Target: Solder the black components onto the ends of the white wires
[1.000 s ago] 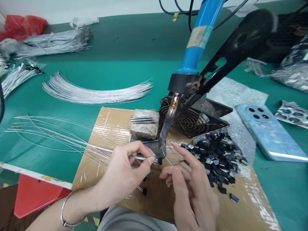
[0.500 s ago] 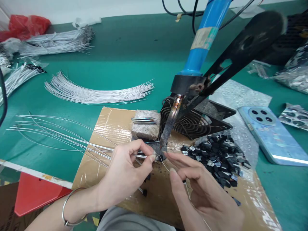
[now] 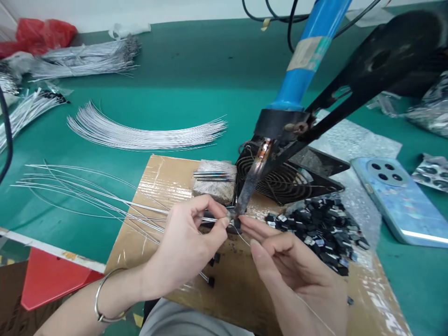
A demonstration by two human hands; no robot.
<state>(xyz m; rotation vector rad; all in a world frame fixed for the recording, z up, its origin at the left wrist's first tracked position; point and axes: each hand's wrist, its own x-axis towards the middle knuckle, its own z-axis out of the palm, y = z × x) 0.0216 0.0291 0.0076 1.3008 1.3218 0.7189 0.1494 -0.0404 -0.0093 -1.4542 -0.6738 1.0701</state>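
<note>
The left hand pinches several white wires between thumb and index finger, close to the tip of the soldering iron. The right hand, half curled, holds a thin wire that runs across its palm toward the same tip. Both are above cardboard on the tabletop, beside a heap of small black pieces.

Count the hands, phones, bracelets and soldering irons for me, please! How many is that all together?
Hands: 2, the left hand and the right hand
Phones: 1, a blue phone
Bracelets: 1, a silver bracelet
Soldering irons: 1, a blue-handled soldering iron
Total: 5
</note>
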